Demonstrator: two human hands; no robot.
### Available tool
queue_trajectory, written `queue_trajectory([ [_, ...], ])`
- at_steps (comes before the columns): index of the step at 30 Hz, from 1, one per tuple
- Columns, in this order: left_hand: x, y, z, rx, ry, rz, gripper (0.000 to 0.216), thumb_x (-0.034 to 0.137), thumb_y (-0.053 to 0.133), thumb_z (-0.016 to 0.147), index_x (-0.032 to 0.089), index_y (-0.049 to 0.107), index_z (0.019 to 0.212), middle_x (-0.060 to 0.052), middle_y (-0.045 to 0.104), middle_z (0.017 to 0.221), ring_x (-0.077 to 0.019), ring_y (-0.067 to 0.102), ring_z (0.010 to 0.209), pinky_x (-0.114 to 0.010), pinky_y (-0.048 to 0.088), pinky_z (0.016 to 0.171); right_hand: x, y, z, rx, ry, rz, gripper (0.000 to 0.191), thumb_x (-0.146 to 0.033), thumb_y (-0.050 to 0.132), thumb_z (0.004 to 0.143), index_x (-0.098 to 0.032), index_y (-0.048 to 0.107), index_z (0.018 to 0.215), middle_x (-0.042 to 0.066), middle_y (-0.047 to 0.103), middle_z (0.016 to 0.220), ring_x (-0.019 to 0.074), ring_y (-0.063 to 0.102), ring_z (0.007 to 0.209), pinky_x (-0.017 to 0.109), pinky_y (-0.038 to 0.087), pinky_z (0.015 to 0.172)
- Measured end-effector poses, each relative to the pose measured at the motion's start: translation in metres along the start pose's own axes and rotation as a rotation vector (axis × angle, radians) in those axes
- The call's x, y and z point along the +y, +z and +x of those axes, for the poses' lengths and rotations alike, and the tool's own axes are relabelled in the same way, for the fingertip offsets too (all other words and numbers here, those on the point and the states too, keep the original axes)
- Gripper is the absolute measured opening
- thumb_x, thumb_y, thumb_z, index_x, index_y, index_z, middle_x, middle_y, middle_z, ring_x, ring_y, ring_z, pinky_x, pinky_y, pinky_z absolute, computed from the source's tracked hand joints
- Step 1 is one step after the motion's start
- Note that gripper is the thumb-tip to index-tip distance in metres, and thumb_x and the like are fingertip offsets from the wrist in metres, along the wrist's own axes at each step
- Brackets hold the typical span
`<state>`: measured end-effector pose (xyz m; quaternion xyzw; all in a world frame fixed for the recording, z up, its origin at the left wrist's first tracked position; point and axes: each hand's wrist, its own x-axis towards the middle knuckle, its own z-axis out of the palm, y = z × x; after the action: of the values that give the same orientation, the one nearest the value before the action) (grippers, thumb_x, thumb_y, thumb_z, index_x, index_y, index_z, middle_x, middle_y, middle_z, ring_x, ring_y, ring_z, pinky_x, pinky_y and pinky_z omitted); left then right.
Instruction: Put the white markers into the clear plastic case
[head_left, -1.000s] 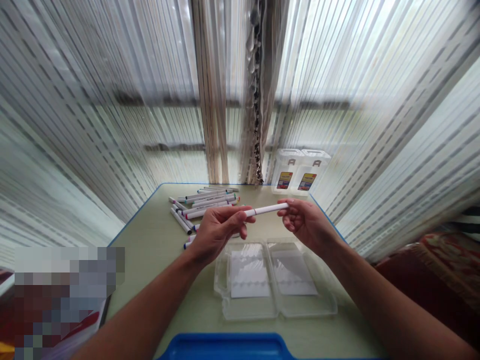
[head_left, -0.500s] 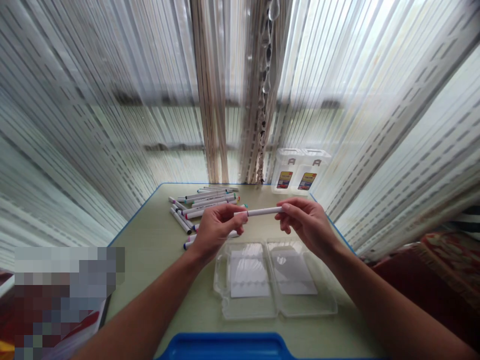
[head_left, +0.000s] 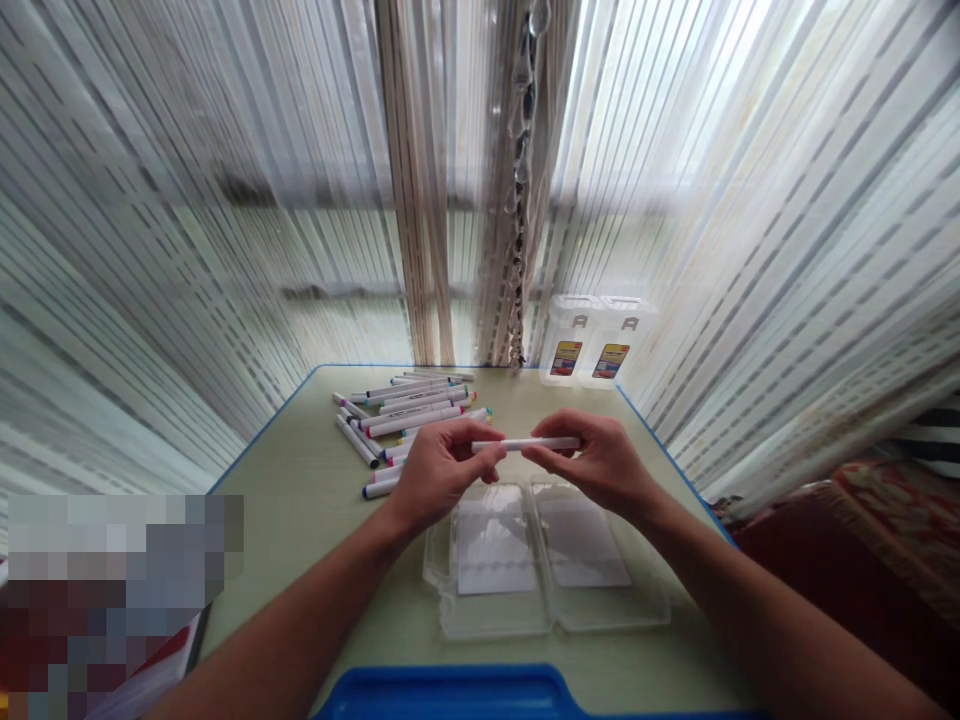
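Surface: A pale green surface (head_left: 307, 490) with a blue edge is seen from above, narrowing toward the far end.
Room: The surface is closed in on three sides by striped sheer curtains (head_left: 187, 220), through which daylight is let in. A beaded strand (head_left: 517, 200) is hung where the curtains meet at the middle.
Marker: A white marker (head_left: 529, 443) is held level in the air, above the far rim of the clear case, with no contact to the surface.
Left hand: The left hand (head_left: 442, 475) is pinched on the marker's left end between thumb and fingertips.
Right hand: The right hand (head_left: 600, 465) is pinched on the marker's right part, its fingers curled over the barrel.
Clear case: An open clear plastic case (head_left: 495, 625) is laid flat just below the hands, with a white insert in each half.
Loose markers: A heap of loose markers (head_left: 409, 410) is spread at the far left, well apart from the case.
Storage boxes: Two clear storage boxes (head_left: 596, 340) with coloured labels are stood side by side at the far right corner.
Blue tray: Only the rim of a blue tray (head_left: 450, 690) is shown; the rest is cut off by the bottom edge.
Hard to make out: The marker's cap colour cannot be told, and the lower left corner is pixelated. Red patterned fabric (head_left: 862, 540) is partly shown at the right.
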<state>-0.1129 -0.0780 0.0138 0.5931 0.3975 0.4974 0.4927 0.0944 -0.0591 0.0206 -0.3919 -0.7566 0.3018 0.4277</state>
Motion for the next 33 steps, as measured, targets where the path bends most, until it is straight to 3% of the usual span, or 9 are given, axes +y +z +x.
queue_trajectory([
  [4,-0.001,0.004,-0.002,-0.039,0.002,0.037,0.026,0.030,0.075,0.076,0.008,0.074,0.090,-0.006,0.070,0.063,-0.0139,0.064,0.055,-0.022,0.050,0.053,-0.002,0.001,-0.002,0.006,-0.164,-0.236,0.023,-0.039,0.075,0.078,-0.017,0.072,0.075,0.004,0.071,0.065,0.0147,0.063,0.055,0.024,0.045,0.052],
  [9,-0.001,0.007,-0.006,-0.077,0.033,0.079,0.026,0.030,0.070,0.080,0.010,0.074,0.097,-0.008,0.071,0.068,-0.0157,0.067,0.060,-0.023,0.052,0.057,-0.005,0.003,-0.004,0.035,-0.217,-0.285,0.022,-0.038,0.078,0.075,-0.017,0.073,0.070,0.005,0.071,0.063,0.0149,0.062,0.053,0.024,0.042,0.051],
  [16,-0.001,0.007,-0.008,-0.099,0.080,0.116,0.023,0.030,0.066,0.083,0.013,0.075,0.096,-0.008,0.071,0.074,-0.0157,0.067,0.063,-0.024,0.053,0.060,-0.004,0.003,-0.003,-0.032,-0.017,-0.122,0.028,-0.041,0.073,0.079,-0.015,0.076,0.070,0.006,0.072,0.062,0.0153,0.061,0.054,0.023,0.041,0.050],
  [22,0.002,0.005,-0.004,-0.025,0.080,0.091,0.021,0.028,0.066,0.083,0.011,0.073,0.093,-0.005,0.069,0.069,-0.0143,0.064,0.058,-0.022,0.049,0.056,-0.003,0.003,-0.001,-0.059,0.100,0.053,0.029,-0.043,0.074,0.077,-0.014,0.077,0.077,0.007,0.072,0.068,0.0158,0.060,0.058,0.023,0.042,0.050],
  [28,0.001,0.001,-0.001,0.016,0.079,-0.019,0.020,0.028,0.064,0.085,0.011,0.071,0.092,-0.004,0.066,0.072,-0.0128,0.061,0.057,-0.024,0.050,0.057,-0.007,-0.001,0.001,-0.141,0.136,0.107,0.030,-0.042,0.070,0.080,-0.015,0.079,0.089,0.004,0.070,0.069,0.0122,0.053,0.057,0.022,0.037,0.049],
  [33,-0.001,-0.002,0.002,0.048,0.064,-0.092,0.021,0.030,0.065,0.084,0.011,0.070,0.088,-0.004,0.065,0.071,-0.0125,0.060,0.056,-0.025,0.049,0.057,-0.003,-0.002,0.001,-0.142,0.225,0.296,0.034,-0.043,0.068,0.082,-0.014,0.078,0.097,0.003,0.064,0.062,0.0079,0.040,0.046,0.021,0.027,0.041],
])
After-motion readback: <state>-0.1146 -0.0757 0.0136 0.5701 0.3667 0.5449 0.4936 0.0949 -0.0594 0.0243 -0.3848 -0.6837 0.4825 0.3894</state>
